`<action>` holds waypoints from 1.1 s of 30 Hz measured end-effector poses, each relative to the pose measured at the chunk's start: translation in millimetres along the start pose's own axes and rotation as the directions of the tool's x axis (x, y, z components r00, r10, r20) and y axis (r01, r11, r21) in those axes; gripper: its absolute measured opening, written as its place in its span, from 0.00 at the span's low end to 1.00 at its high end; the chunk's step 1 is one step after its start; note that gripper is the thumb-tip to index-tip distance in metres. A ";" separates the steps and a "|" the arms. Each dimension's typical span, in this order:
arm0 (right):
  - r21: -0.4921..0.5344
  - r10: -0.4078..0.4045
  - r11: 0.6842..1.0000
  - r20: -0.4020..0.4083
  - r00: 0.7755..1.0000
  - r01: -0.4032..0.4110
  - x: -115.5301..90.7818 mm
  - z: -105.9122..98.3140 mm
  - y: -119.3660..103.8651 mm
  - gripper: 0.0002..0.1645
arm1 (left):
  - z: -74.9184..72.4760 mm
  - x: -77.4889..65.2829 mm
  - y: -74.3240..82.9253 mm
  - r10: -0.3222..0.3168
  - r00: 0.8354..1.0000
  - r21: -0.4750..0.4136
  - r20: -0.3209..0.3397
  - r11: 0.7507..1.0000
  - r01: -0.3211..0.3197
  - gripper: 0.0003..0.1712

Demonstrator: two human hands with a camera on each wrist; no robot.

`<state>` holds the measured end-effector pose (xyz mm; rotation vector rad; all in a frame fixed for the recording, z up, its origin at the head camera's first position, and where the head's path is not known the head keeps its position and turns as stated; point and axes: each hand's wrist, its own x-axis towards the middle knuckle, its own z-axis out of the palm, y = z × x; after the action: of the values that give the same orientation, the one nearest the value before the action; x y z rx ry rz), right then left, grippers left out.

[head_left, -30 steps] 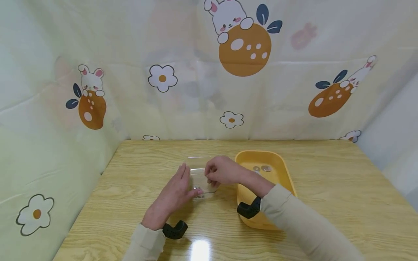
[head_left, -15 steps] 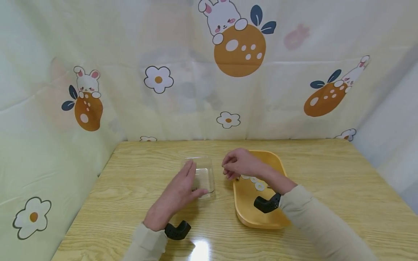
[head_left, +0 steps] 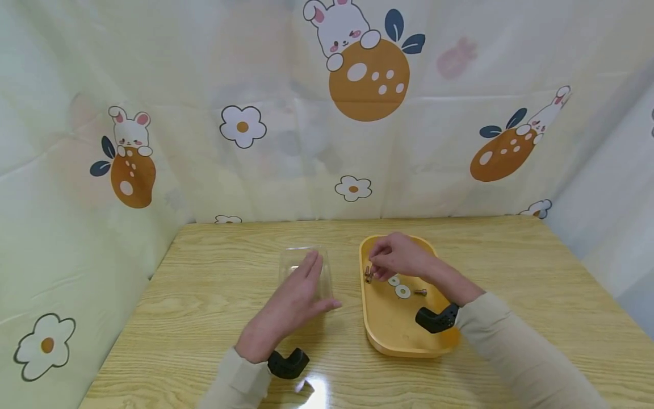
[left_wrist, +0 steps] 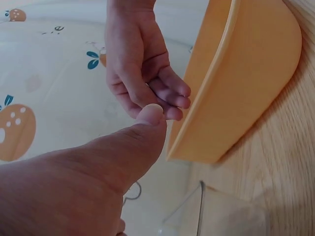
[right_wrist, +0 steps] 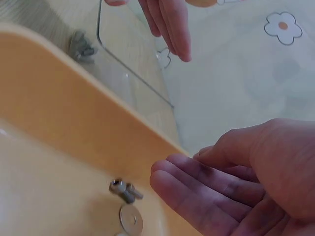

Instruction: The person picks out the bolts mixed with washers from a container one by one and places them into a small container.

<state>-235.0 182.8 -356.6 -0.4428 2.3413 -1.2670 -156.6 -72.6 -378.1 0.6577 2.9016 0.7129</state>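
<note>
My left hand (head_left: 293, 295) is over a small clear plastic box (head_left: 327, 281), fingers straight and thumb spread out. The hand covers much of that box in the head view; in the right wrist view a cluster of small metal parts (right_wrist: 82, 47) shows inside it. My right hand (head_left: 403, 258) hangs over the far left of a yellow tray (head_left: 364, 318), fingers softly bent, nothing visible in them. Just below its fingertips lie socket-head screws (right_wrist: 120, 188). Flat washers (head_left: 402, 291) and another screw (head_left: 420, 292) lie on the tray floor nearby.
Both containers stand on a wood-grain table (head_left: 219, 272), the tray to the right of the box with a strip of tabletop between. A patterned curtain (head_left: 286, 170) hangs behind the table and along its sides.
My right hand has moved right, from the clear box to over the yellow tray, uncovering screws and washers. The left hand has shifted slightly right above the box.
</note>
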 end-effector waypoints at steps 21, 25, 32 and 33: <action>-0.418 -0.010 0.908 -0.094 0.996 -0.030 -11.6 -13.9 28.9 0.09 | 25.5 11.4 25.8 0.049 0.995 0.010 0.083 0.999 -0.050 0.62; -0.545 -0.077 0.838 -0.136 0.988 -0.010 -12.5 -13.0 34.8 0.09 | 31.2 11.8 30.1 0.080 0.993 0.031 0.087 0.996 -0.083 0.64; -0.683 -0.126 0.730 -0.172 0.977 -0.026 -16.3 -6.0 38.4 0.25 | 36.5 13.8 37.7 0.161 0.984 0.018 0.072 0.987 -0.162 0.64; -0.700 -0.112 0.713 -0.173 0.979 -0.042 -16.5 -4.9 38.5 0.24 | 37.8 14.2 38.5 0.168 0.983 0.017 0.072 0.985 -0.170 0.64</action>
<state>-226.2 214.4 -383.0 -0.6096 2.9640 -0.3704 -147.7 -19.8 -393.7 0.9217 2.8186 0.6599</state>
